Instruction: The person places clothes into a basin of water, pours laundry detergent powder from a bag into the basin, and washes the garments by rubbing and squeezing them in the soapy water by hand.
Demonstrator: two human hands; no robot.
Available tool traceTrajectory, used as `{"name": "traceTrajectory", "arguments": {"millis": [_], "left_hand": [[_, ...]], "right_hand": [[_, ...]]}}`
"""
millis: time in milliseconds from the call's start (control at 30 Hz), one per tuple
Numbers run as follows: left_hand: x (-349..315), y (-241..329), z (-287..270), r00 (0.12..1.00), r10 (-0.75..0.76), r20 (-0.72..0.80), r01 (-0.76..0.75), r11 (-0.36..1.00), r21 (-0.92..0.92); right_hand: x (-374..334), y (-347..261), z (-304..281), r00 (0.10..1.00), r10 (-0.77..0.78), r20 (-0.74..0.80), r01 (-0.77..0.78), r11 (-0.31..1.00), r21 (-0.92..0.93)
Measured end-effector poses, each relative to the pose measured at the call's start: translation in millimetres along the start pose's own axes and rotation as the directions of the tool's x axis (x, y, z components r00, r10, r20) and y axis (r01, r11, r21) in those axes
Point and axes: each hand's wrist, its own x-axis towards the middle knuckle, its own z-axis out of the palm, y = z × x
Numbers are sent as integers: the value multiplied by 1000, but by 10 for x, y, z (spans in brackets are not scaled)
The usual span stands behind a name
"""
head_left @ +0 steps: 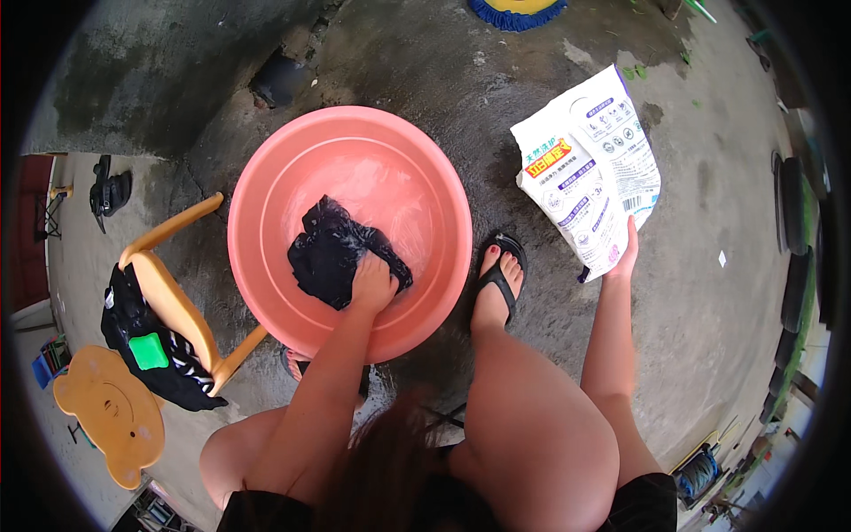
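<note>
A round pink basin (425, 293) stands on the ground in front of me, with some water in it. Inside lies a wet black garment (326, 248), bunched up, and my left hand (374, 282) has its fingers curled into the right side of the cloth. Out to the right, my right hand (626, 253) grips the lower corner of a white printed detergent bag (594, 168) with purple edges. The bag is held up beside the basin, apart from it. Its contents are hidden, and most of the right fingers are behind it.
Left of the basin, a small orange chair (173, 306) with a bear-face back (111, 412) carries dark clothes (133, 310) and a bright green block (148, 351). A blue-fringed mop head (519, 13) lies at the far edge. Tyres (793, 293) line the right side.
</note>
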Motion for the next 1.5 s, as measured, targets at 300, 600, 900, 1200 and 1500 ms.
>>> {"name": "traceTrajectory", "arguments": {"millis": [300,600,900,1200,1500], "left_hand": [[90,-67,-33,899,-359,-251,332,932,-143],[208,115,-237,843,-438,-312,301,865,-401],[339,-96,-249,840,-462,-284,326,848,-417],[367,-37,-239,898,-400,-186,308,870,-385],[359,73,-102,938,-337,-81,273,863,-425]], "right_hand": [[311,80,-624,986,9,-168,-12,1000,-18],[223,-301,-1033,940,33,-341,-167,913,-372],[354,-954,-258,837,-217,-502,-535,-518,-667],[1028,-57,1121,883,-64,465,301,-683,-665],[1184,-37,1136,954,179,241,269,-864,-424]]}}
